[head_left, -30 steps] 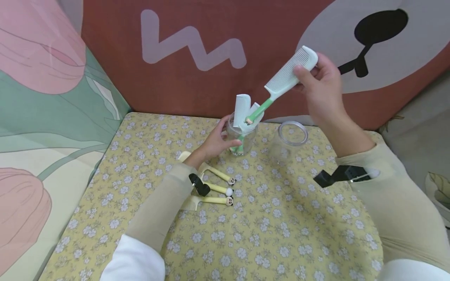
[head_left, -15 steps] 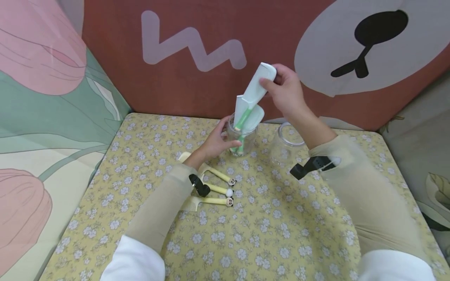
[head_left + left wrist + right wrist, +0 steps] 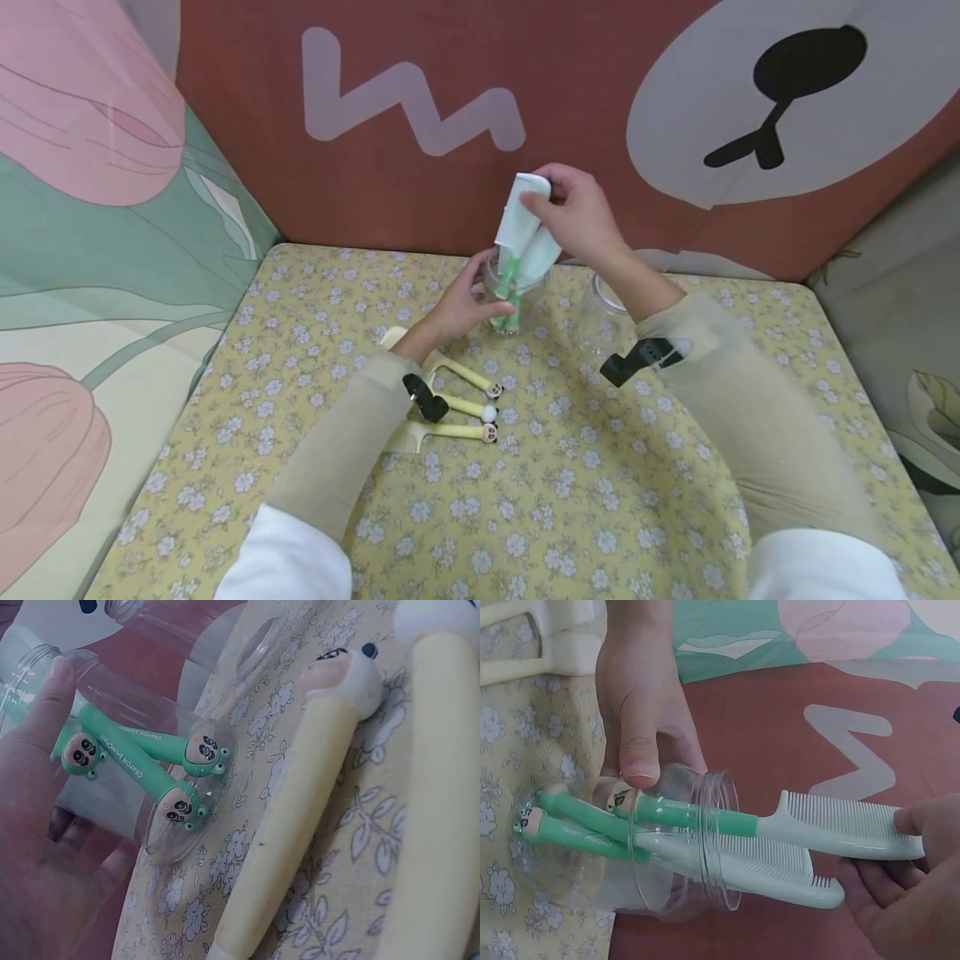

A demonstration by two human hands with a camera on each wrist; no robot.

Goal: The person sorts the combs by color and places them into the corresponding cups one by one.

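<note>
My right hand (image 3: 581, 212) pinches a pale comb (image 3: 840, 825) by the end of its toothed head. Its green handle reaches down through the mouth of a clear jar (image 3: 660, 892), and the frog-hooded figure at its tip is inside. Two more green-handled combs (image 3: 577, 840) stand tilted in that jar, heads sticking out past the rim. My left hand (image 3: 461, 304) grips the jar's side, thumb across the front. In the left wrist view the figure tips (image 3: 180, 802) of two handles rest near the jar's bottom.
Several yellow combs (image 3: 457, 431) lie on the flowered tablecloth (image 3: 480, 517), partly under my left forearm. A second clear jar (image 3: 596, 321) stands to the right, close to my right forearm. A patterned fabric wall (image 3: 420, 192) rises behind the table.
My right hand has come left and down with the comb, lowering its green handle into the jar. The left hand and the jar have stayed in place.
</note>
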